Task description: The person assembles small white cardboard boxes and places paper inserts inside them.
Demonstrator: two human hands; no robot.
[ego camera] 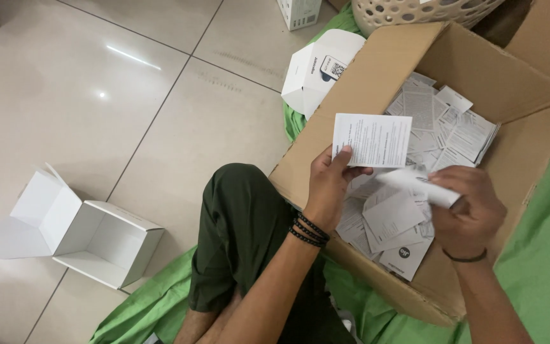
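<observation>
an open white carton lies on its side on the tiled floor, well apart from the hands. the left hand pinches a printed leaflet by its lower left corner, holding it above the cardboard box. the right hand is closed around a folded white paper over the loose leaflets inside. a firmer pinch would probably stop the sheet drooping. the basket is cut off at the top, and the print is too small to make out
</observation>
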